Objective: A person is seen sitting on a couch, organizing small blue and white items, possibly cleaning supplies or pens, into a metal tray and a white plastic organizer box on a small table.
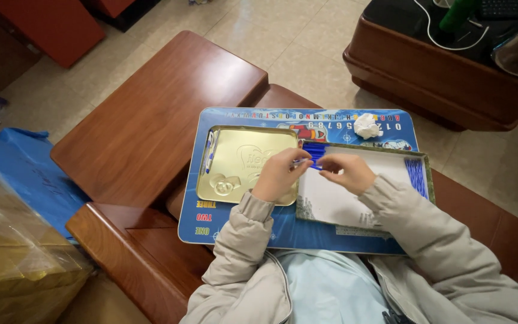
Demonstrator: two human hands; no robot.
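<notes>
The person sits on a wooden seat (151,114) with a blue board (235,231) lying across the lap. On the board there are two flat trays. The gold tin lid (241,162) is on the left side, and one blue pen (210,153) lies inside it along its left edge. The white box (343,201) is on the right side, touching the gold tin lid.

The left hand (278,175) is above the right edge of the gold tin lid. Its fingers are closed together on one end of a thin blue pen part (313,166). The right hand (348,173) is above the white box, and its fingers pinch the other end of the same pen part. So this part is held between both hands, just over the place where the two trays meet.

A heap of blue pen pieces (313,150) lies at the upper left corner of the white box, just behind the hands. A row of thin blue refills (416,175) lies along the right wall of the box. A crumpled white paper ball (367,126) rests on the far edge of the board. Both arms wear a light grey padded jacket (451,264).
</notes>
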